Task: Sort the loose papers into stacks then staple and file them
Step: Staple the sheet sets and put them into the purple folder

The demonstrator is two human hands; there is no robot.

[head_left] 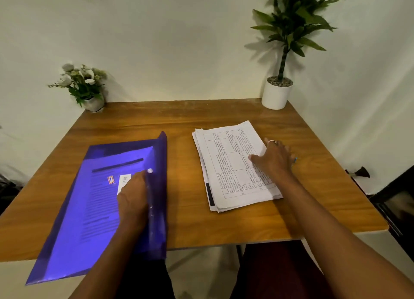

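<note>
At a wooden table (183,119) set against a pale wall (168,40), viewed from above and behind the hands. At left, a translucent blue folder (74,242), lying askew, near corner overhanging the table's front edge, with a printed sheet (100,200) showing through the plastic. Flat on the folder, the left hand (132,197), fingers straight and together, tips just beside the white snap button (149,170) on the raised flap; gripping nothing. At right, well apart from the folder, a stack of papers (228,164), loosely squared, top page printed with a grid of text. Resting on the stack's right edge, the right hand (274,158), palm down, fingers spread and relaxed, a ring (271,142) on one finger; nothing pinched or curled round. At the table's far corners, white flowers (83,83) at left and a potted plant (277,94) at right.
</note>
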